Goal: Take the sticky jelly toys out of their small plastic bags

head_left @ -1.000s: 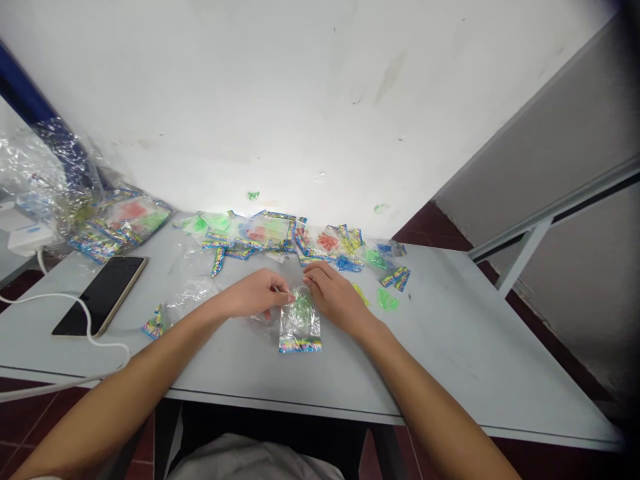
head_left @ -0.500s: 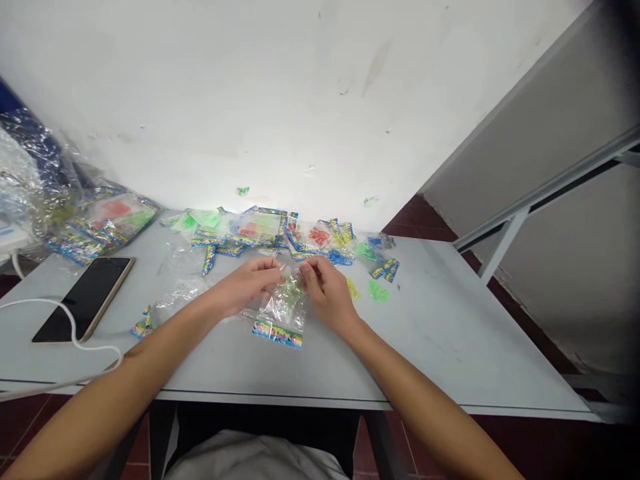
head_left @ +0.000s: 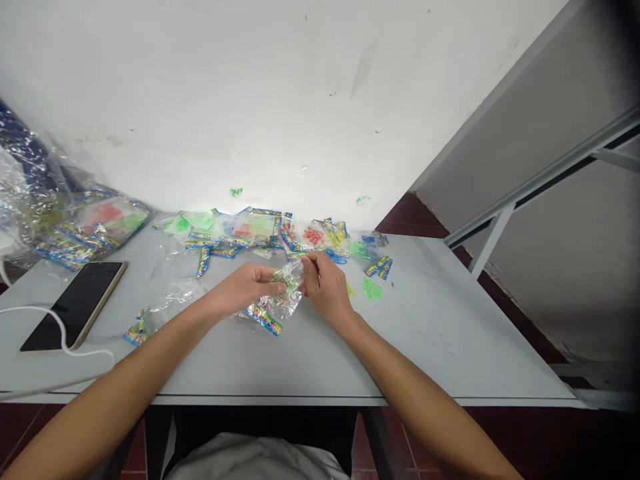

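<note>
L. hand [head_left: 253,287] & R. hand [head_left: 326,288] pinch a clear pkt [head_left: 287,293] w/ green contents [head_left: 286,277] above a gray table [head_left: 280,377] — handling apparently midway, whether opened unclear — as other pkts [head_left: 253,228] lie along the wall [head_left: 250,100], a green piece [head_left: 372,289] loose at right.

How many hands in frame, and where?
2. The left hand grips the clear packet from its left side; the right hand pinches its upper right edge. No others show.
</note>
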Motion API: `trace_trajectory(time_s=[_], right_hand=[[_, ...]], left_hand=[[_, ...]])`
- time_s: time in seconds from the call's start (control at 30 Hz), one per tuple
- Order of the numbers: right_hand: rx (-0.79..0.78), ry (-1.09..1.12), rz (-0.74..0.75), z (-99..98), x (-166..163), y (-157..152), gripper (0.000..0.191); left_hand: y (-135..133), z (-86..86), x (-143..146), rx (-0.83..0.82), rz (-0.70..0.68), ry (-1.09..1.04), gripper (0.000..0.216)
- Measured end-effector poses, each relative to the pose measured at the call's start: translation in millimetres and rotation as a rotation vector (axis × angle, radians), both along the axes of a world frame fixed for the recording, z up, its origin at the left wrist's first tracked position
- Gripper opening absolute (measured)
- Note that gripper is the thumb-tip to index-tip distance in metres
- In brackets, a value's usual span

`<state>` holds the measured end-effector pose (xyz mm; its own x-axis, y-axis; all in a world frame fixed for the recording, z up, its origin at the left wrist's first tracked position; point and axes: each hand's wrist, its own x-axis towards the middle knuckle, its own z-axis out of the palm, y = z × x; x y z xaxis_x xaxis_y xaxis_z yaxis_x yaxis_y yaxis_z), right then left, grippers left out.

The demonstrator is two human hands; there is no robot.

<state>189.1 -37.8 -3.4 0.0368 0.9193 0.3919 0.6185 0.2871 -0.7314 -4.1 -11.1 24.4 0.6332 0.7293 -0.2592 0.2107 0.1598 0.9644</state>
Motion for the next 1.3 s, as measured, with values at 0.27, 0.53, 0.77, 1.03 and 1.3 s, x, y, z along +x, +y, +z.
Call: trace_trajectory(time_s=[0.27, 0.53, 0.77, 1.03, 1.3], right_hand=[[-0.01, -0.13, 0.056, 1.7, 10.3, 6.2, 0.021], [0.041, -0.003, 0.129, -1.9, 18.5, 8.6, 0.016], [0.157, -0.056, 0.252, 5.7, 21.6, 6.0, 0.017], [0.034, 0.002, 0.316, 14.4, 21.0, 2.7, 0.017], [-0.03, 0.006, 0.322, 10.9, 19.6, 2.9, 0.027]], left_hand=[[0.7, 6.2, -3.9, -0.06, -0.044, -0.033, 0.026], [6.8, 7.0, -10.0, -0.007, 0.001, 0.011, 0.035], [12.8, 12.4, -13.4, 0.018, 0.019, 0.06, 0.035], [17.4, 9.7, -18.3, 0.095, 0.133, 0.052, 0.037], [22.9, 4.3, -21.7, 0.096, 0.085, 0.045, 0.038]])
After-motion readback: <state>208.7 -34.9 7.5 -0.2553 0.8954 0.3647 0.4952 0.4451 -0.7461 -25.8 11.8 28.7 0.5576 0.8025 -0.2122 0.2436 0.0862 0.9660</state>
